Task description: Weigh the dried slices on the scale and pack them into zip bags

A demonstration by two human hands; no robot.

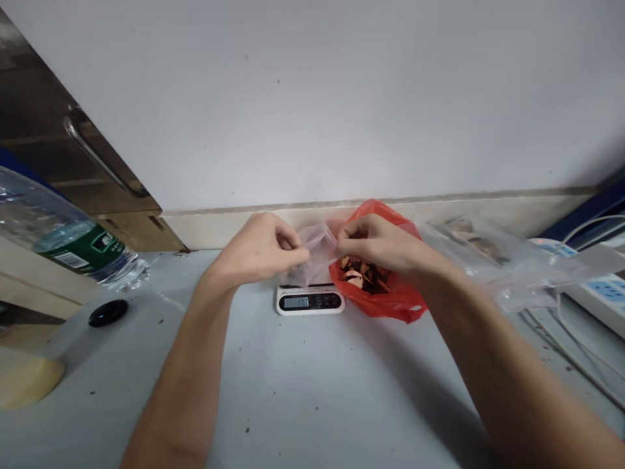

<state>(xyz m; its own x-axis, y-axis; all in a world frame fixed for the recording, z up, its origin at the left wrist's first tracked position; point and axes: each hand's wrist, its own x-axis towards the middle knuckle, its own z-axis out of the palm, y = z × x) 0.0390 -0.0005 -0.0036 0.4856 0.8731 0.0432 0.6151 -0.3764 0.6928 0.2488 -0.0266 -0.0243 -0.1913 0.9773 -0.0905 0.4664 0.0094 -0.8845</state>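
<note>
Between my two hands is a clear plastic bag (312, 251), standing over a small white digital scale (310, 301) with a lit display. My left hand (266, 246) pinches the bag's left side with thumb and fingers. On the other side my right hand (374, 242) is closed, fingertips at the bag's right upper edge. Just below the right hand a red plastic bag (400, 303) lies open beside the scale. Brown and pale dried pieces (359, 273) show inside it. The scale's platform is mostly hidden by the clear bag.
A large water bottle (81, 244) with a green label stands at left, near a black oval object (108, 313). Several clear bags (469, 251) lie at right, beside a white power strip (603, 293) and cables (576, 358). A wall (342, 104) rises behind.
</note>
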